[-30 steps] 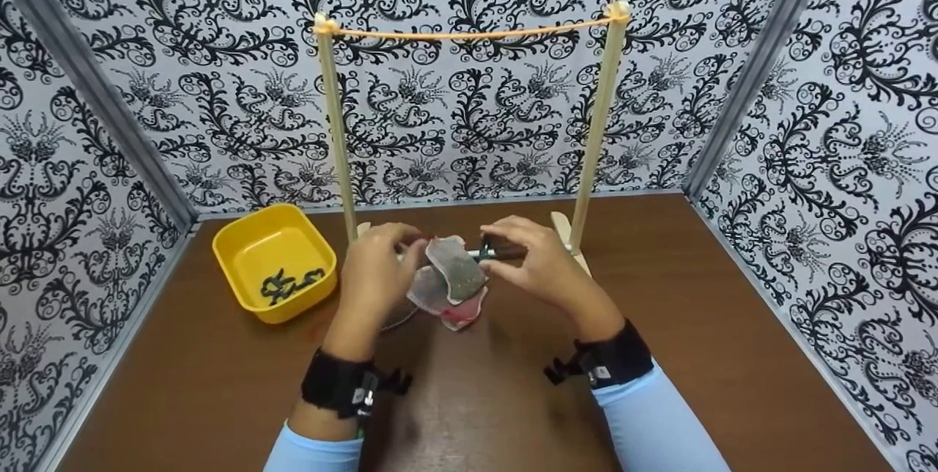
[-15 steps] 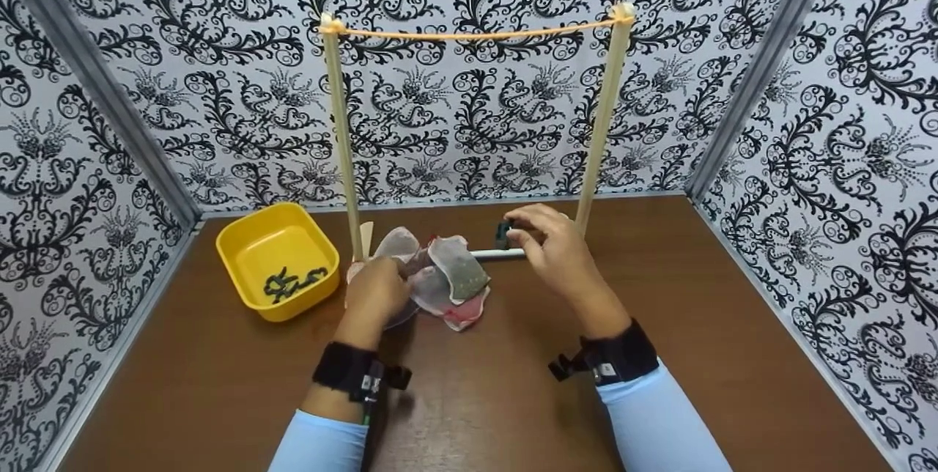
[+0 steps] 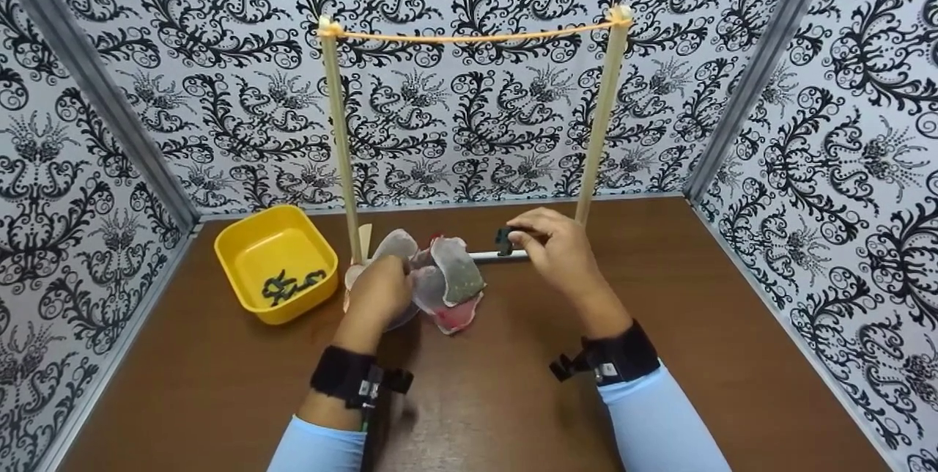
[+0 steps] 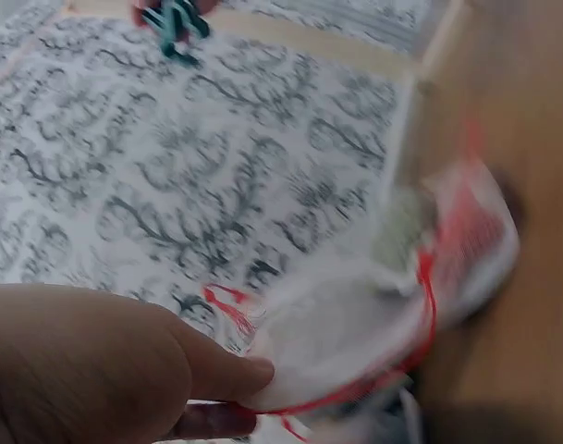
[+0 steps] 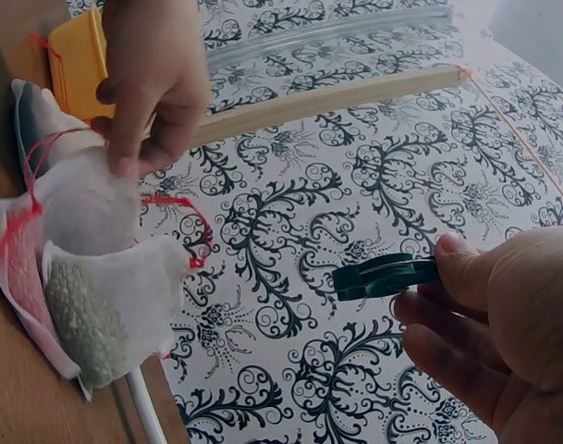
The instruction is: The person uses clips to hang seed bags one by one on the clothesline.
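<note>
My left hand (image 3: 381,295) pinches a white drawstring pouch (image 4: 327,338) by its edge between thumb and fingers; the pouch has a red cord. Beside it, on the pile, lie a pouch with greenish contents (image 5: 85,319) and a pinkish one (image 5: 18,264). More pouches are partly hidden behind the left hand in the head view. My right hand (image 3: 560,246) holds a dark green plastic clothespin (image 5: 383,276) by one end between thumb and fingers, raised to the right of the pile, over the white rod.
A yellow bin (image 3: 242,287) with several dark clothespins (image 3: 282,286) stands at the left. Two wooden posts, left (image 3: 338,135) and right (image 3: 604,120), carry an orange cord (image 3: 469,39) between their tops. A white rod (image 3: 498,256) runs low between the posts. Patterned walls enclose the brown table (image 3: 469,399).
My left hand has come down onto the pouches and taken hold of one. My right hand, with the clothespin, has shifted slightly right, away from the pile.
</note>
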Tool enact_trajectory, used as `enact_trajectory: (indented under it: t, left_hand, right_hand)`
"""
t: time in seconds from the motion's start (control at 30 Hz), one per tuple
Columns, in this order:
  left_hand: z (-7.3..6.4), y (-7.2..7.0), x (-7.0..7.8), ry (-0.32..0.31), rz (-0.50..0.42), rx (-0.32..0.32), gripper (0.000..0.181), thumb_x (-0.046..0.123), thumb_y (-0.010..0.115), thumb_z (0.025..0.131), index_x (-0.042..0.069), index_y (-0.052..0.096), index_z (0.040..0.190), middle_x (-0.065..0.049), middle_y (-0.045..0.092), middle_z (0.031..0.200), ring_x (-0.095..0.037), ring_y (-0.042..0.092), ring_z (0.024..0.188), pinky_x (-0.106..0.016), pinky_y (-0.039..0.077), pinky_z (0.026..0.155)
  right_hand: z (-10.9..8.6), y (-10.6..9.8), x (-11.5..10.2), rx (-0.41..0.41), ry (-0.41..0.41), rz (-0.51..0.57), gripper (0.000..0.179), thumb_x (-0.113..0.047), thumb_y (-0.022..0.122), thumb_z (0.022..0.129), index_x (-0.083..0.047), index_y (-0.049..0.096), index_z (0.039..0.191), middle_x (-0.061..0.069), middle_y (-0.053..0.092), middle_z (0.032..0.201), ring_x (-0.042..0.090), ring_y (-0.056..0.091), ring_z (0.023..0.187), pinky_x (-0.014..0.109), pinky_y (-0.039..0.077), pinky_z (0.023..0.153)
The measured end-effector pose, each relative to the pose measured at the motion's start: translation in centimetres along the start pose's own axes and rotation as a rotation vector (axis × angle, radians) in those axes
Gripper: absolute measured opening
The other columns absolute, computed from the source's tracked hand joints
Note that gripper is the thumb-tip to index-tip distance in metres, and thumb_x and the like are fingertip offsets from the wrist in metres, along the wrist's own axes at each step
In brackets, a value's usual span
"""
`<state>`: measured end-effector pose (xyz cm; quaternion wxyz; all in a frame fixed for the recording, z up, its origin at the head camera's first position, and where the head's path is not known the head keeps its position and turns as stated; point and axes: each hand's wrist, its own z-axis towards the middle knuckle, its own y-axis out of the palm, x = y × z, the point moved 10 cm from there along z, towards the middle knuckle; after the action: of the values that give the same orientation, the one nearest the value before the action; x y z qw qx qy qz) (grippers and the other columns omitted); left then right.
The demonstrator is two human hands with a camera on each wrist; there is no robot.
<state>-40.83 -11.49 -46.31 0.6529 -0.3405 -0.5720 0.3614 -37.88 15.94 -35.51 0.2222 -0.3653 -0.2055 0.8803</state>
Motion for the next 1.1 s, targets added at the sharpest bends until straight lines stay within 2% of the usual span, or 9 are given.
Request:
enact_trajectory:
  t: [0.1,0.23,0.33,0.43,0.53,0.63,0.77,0.87,1.1]
  left_hand:
    - [-0.7,-1.5,1.5,0.012,0.016,0.034,0.013,0.02,0.07,0.109,0.01,0.075,0.103,-0.016,0.084,0.109,-0.042,0.08,0.101,-0.064,0.06,0.091]
    - [-1.4,-4.0,2.9,0.018,0.038,0.118,0.006,0.021,0.07,0.11,0.017,0.075,0.11,-0.011,0.085,0.115,-0.045,0.081,0.105,-0.066,0.063,0.09]
    - [-1.7,-6.0,3.1,0.002,0.018,0.169,0.009,0.02,0.07,0.111,0.015,0.076,0.116,-0.012,0.084,0.121,-0.047,0.08,0.108,-0.065,0.065,0.092]
    - [-1.6,-7.7,2.8,-0.029,-0.011,0.193,0.016,0.022,0.068,0.114,0.011,0.075,0.123,-0.016,0.082,0.125,-0.048,0.079,0.108,-0.064,0.065,0.094]
    - [-0.9,-9.4,2.8,-0.054,-0.039,0.209,0.02,0.024,0.066,0.115,0.01,0.074,0.127,-0.018,0.081,0.126,-0.045,0.079,0.107,-0.061,0.066,0.091]
    - [0.0,-11.1,3.3,-0.051,-0.064,0.235,0.02,0.024,0.067,0.115,0.009,0.075,0.126,-0.018,0.081,0.121,-0.043,0.079,0.104,-0.057,0.067,0.088]
    - [1.3,-13.8,4.1,-0.027,-0.094,0.319,0.02,0.024,0.07,0.114,0.007,0.075,0.122,-0.02,0.082,0.118,-0.041,0.079,0.1,-0.054,0.068,0.085]
    - [2.3,-15.8,4.9,0.005,-0.118,0.377,0.022,0.026,0.069,0.114,0.006,0.074,0.121,-0.022,0.082,0.117,-0.042,0.079,0.097,-0.054,0.068,0.083]
    - [4.3,-19.0,6.5,0.073,-0.192,0.446,0.024,0.027,0.065,0.117,0.004,0.072,0.122,-0.022,0.082,0.116,-0.038,0.078,0.094,-0.047,0.068,0.079]
  right_hand:
    - [0.0,-0.1,0.1,0.005,0.014,0.011,0.019,-0.005,0.088,0.096,0.002,0.086,0.114,0.016,0.085,0.112,0.032,0.082,0.102,0.035,0.07,0.089]
    - [0.0,0.0,0.6,0.005,0.047,0.055,0.019,-0.004,0.088,0.096,0.003,0.086,0.114,0.016,0.085,0.112,0.031,0.082,0.096,0.025,0.068,0.082]
    - [0.0,0.1,0.9,-0.001,0.065,0.078,0.019,-0.004,0.088,0.097,0.003,0.086,0.114,0.016,0.085,0.112,0.031,0.082,0.096,0.023,0.067,0.082]
    - [0.1,0.2,0.9,-0.004,0.063,0.075,0.019,-0.006,0.088,0.097,0.002,0.086,0.114,0.016,0.086,0.113,0.031,0.083,0.1,0.028,0.069,0.087]
    - [0.2,-0.1,0.9,0.007,0.061,0.069,0.02,-0.005,0.089,0.096,0.001,0.087,0.114,0.016,0.086,0.114,0.033,0.083,0.103,0.033,0.07,0.091]
    - [0.1,-0.4,1.0,0.019,0.06,0.074,0.02,-0.003,0.088,0.095,0.002,0.086,0.114,0.017,0.086,0.113,0.034,0.083,0.103,0.034,0.071,0.09]
    - [0.1,-0.4,1.2,0.012,0.064,0.069,0.019,-0.003,0.088,0.096,0.002,0.086,0.114,0.017,0.086,0.114,0.034,0.083,0.101,0.032,0.071,0.089]
    - [0.0,-0.3,1.1,0.002,0.059,0.023,0.02,-0.005,0.088,0.096,0.001,0.086,0.114,0.017,0.086,0.114,0.033,0.083,0.1,0.034,0.071,0.087]
    - [0.2,0.1,0.3,-0.022,0.001,-0.078,0.02,-0.007,0.088,0.096,-0.001,0.086,0.114,0.015,0.086,0.114,0.032,0.083,0.101,0.041,0.071,0.087]
